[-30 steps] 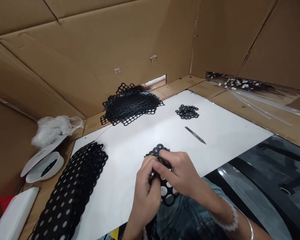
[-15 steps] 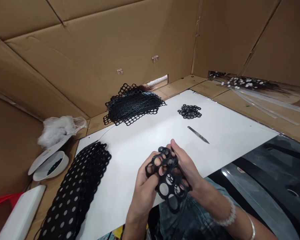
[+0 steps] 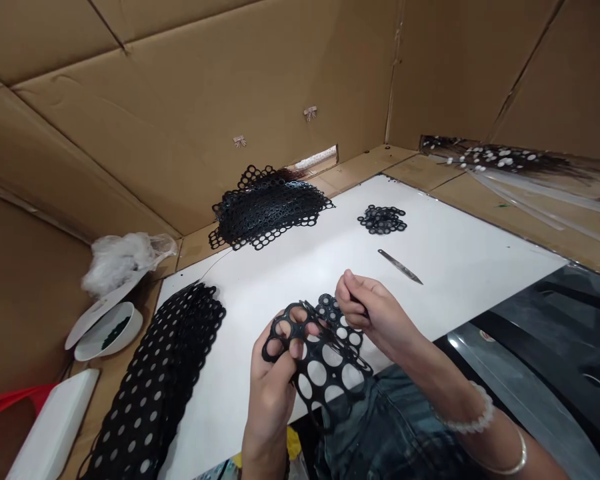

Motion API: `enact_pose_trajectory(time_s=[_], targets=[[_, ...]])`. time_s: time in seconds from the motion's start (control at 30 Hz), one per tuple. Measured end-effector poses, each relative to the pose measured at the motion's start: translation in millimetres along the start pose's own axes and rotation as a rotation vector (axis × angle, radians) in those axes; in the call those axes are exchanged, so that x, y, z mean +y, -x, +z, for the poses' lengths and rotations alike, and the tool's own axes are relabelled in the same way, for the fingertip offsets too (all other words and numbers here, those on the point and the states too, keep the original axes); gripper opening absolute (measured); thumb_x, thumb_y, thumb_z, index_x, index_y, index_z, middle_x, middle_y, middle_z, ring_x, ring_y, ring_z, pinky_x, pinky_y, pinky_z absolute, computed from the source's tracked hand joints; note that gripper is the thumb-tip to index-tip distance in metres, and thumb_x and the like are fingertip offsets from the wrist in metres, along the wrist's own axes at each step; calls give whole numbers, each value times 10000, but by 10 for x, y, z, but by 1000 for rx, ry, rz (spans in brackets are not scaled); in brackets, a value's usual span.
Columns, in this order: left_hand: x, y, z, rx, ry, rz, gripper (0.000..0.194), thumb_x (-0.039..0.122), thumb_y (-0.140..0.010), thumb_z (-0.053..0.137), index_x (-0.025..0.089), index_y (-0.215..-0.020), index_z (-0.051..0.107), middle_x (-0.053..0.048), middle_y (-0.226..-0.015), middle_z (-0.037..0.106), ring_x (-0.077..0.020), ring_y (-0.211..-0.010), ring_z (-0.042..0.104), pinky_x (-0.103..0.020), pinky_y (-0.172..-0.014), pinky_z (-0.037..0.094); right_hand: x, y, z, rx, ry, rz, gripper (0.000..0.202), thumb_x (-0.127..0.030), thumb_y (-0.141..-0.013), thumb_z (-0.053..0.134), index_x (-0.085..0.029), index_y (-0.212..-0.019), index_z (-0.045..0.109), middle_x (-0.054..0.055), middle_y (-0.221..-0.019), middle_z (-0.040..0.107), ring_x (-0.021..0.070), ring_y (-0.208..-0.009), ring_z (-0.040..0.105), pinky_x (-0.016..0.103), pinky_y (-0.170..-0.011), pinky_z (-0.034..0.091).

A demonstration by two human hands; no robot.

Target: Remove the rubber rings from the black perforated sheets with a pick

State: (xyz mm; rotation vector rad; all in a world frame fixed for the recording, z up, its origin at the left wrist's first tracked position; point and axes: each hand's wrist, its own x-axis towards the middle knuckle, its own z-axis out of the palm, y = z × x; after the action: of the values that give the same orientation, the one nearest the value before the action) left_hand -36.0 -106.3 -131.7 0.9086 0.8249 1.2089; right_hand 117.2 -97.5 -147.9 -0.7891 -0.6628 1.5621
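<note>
My left hand (image 3: 273, 387) grips a black perforated rubber sheet (image 3: 325, 360) by its left edge and holds it just above the near edge of the white board (image 3: 290, 273). My right hand (image 3: 373, 313) is closed at the sheet's upper right corner, its fingertips pinched on a small black ring piece. A few black rings (image 3: 330, 308) show just beside those fingers.
A stack of black perforated sheets (image 3: 155, 387) lies at the left, a heap of emptied black mesh (image 3: 270, 207) at the back, a small pile of loose rings (image 3: 383, 219) and a metal blade (image 3: 400, 265) at the right. White bowls (image 3: 107, 330) stand far left. Cardboard walls enclose the bench.
Both hands have lifted the sheet off the board and spread it. My right hand has drawn away to the sheet's upper right corner; my left has shifted left along its edge.
</note>
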Motion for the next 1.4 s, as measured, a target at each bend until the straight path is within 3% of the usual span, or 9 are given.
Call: enact_pose_trajectory(time_s=[0.27, 0.47, 0.67, 0.8, 0.9, 1.03, 1.17, 1.3, 1.4], targets=[[-53, 3, -100, -104, -312, 77, 114, 117, -814, 597, 209, -758, 633, 27, -768, 620, -131, -788, 609, -202, -759, 490, 104, 74, 121, -98, 635, -141, 523, -623, -872, 431, -177, -602, 482, -19, -593, 472, 109, -592, 421, 245, -570, 323], [-66, 3, -109, 5, -199, -65, 204, 189, -664, 718, 191, -865, 686, -18, -755, 670, -184, -767, 637, -279, -727, 523, 106, 86, 182, -42, 321, -82, 565, -615, -883, 406, -187, -516, 435, -14, -487, 498, 110, -516, 461, 241, -545, 369], [-59, -71, -19, -163, 111, -61, 132, 100, -544, 686, 200, -582, 609, -6, -648, 616, -184, -693, 621, -325, -752, 538, 100, 88, 310, 12, -76, -14, 531, -597, -858, 462, -188, -519, 482, -30, -403, 452, 104, -430, 461, 213, -452, 386], [-58, -79, -96, -191, 234, -64, 122, 118, -524, 635, 201, -613, 624, -14, -673, 594, -177, -678, 574, -346, -762, 530, 127, 74, 299, 36, -25, -30, 547, -612, -875, 402, -189, -536, 474, -27, -425, 461, 107, -417, 459, 228, -435, 396], [-10, -105, -144, -268, 222, -129, 121, 315, -624, 614, 201, -653, 642, -42, -694, 582, -230, -719, 573, -401, -742, 516, 64, 98, 201, 89, 297, -253, 503, -523, -920, 384, -196, -539, 410, -27, -472, 455, 96, -454, 438, 228, -465, 364], [139, -118, -175, -366, -187, 112, 510, 644, -779, 438, 191, -830, 666, -80, -822, 609, -290, -828, 569, -406, -779, 462, -101, 205, 98, 95, 946, -735, 435, -311, -953, 391, -187, -536, 369, -51, -476, 345, 75, -453, 289, 243, -471, 229], [308, -26, -193, -292, -760, 308, 520, 639, -871, 347, 214, -976, 628, -76, -969, 629, -292, -972, 544, -369, -911, 368, -135, 268, 112, 78, 1511, -946, 388, -289, -940, 435, -170, -574, 486, -21, -485, 450, 94, -462, 331, 278, -486, 160], [299, 52, -137, -292, -1028, 193, 521, 711, -755, 489, 217, -851, 624, -58, -843, 629, -281, -824, 548, -368, -769, 411, 23, 226, 147, 15, 1612, -1002, 390, -285, -944, 419, -168, -588, 530, -13, -484, 489, 101, -447, 351, 284, -484, 136], [178, 36, -80, -264, -1127, 71, 326, 477, -670, 727, 211, -569, 567, -28, -636, 587, -235, -673, 511, -333, -629, 390, 131, 205, 166, -11, 1510, -1013, 382, -266, -936, 423, -166, -578, 509, -13, -489, 479, 95, -451, 337, 284, -486, 138]])
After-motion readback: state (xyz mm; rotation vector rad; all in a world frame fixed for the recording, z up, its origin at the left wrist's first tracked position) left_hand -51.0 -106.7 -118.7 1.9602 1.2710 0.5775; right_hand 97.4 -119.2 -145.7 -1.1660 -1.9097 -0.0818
